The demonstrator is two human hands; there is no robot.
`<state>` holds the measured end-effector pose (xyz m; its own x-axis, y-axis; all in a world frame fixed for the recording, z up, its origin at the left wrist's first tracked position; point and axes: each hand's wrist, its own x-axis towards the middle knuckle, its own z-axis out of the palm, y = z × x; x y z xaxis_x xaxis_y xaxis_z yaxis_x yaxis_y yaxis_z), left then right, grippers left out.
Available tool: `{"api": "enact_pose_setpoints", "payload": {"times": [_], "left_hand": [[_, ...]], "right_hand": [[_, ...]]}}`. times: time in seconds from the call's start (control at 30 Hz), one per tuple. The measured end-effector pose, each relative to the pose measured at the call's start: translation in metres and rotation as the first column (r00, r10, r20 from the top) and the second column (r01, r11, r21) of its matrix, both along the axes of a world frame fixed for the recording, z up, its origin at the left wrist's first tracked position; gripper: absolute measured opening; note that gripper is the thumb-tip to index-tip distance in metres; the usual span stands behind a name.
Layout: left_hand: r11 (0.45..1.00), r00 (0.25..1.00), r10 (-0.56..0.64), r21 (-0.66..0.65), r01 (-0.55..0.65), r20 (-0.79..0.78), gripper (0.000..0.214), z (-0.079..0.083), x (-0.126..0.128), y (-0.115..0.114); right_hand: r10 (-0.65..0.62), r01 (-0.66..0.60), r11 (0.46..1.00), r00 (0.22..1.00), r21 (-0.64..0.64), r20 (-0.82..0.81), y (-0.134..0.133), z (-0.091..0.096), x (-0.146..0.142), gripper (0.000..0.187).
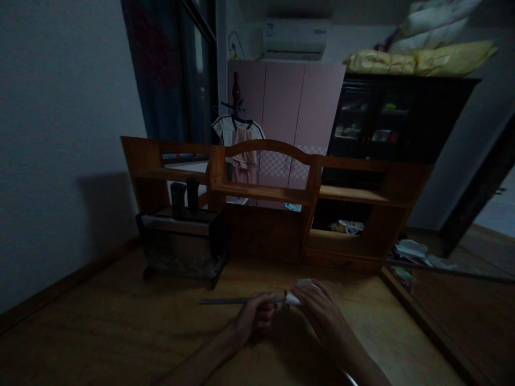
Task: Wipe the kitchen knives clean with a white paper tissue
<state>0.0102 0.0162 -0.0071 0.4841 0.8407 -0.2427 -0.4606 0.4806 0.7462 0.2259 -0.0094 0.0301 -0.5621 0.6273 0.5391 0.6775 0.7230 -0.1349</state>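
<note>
over the wooden boards (120, 327), the left hand (256, 314) is clamped around a thin gray rod (223, 301), which runs nearly level and sticks out to the left of the fist. the right hand (322, 305) is closed over a white piece (293, 299) at the rod's right end, just beside a small dark crosspiece (286, 296). beyond, at the shelf unit's (261, 192) left side, stands a dark box (177, 246).
</note>
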Motion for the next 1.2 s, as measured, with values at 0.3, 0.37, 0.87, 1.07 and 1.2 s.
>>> {"api": "enact_pose_setpoints", "payload": {"times": [0.3, 0.37, 0.87, 1.07, 1.2], "left_hand": [[0.995, 0.982, 0.049, 0.095, -0.032, -0.182, 0.058, 0.0, 0.003, 0.005], [0.977, 0.951, 0.126, 0.202, -0.07, -0.281, 0.056, 0.0, 0.007, 0.003], [0.883, 0.932, 0.351, 0.362, -0.299, -0.088, 0.05, 0.016, 0.012, -0.008], [0.919, 0.941, 0.335, 0.203, -0.338, 0.05, 0.047, 0.002, 0.013, -0.001], [0.94, 0.934, 0.288, 0.121, -0.318, 0.213, 0.041, 0.002, 0.012, -0.003]], "right_hand": [[0.028, -0.061, 0.967, 0.991, -0.249, -0.133, -0.007, -0.01, -0.006, 0.05], [0.003, -0.08, 0.943, 0.973, -0.324, -0.232, -0.012, -0.011, -0.012, 0.045], [-0.3, -0.377, 0.651, 0.67, -0.659, -0.679, -0.02, -0.011, -0.039, 0.04], [-0.274, -0.256, 0.734, 0.736, -0.629, -0.619, -0.019, -0.008, -0.038, 0.041], [-0.189, -0.143, 0.832, 0.836, -0.537, -0.515, -0.016, -0.004, -0.033, 0.033]]}}
